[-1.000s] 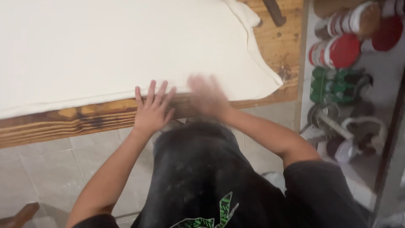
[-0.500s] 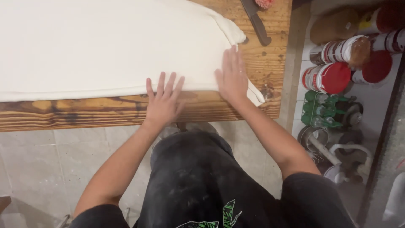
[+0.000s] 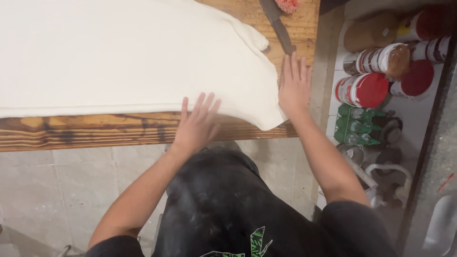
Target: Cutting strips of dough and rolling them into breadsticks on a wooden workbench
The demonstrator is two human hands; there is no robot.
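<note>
A large cream-white cloth lies spread over a wooden table, its near right corner hanging past the front edge. My left hand rests flat with fingers apart at the cloth's near hem by the table's front edge. My right hand lies flat on the bare wood, fingers spread, touching the cloth's right edge. Neither hand holds anything.
A dark-handled tool lies on the table beyond my right hand, beside something pinkish. Right of the table stand several red-lidded jars, green bottles and other containers. Grey tiled floor lies below.
My right hand has slid further onto the table and rightward, off the cloth's corner to its right edge. My left hand stayed at the near hem.
</note>
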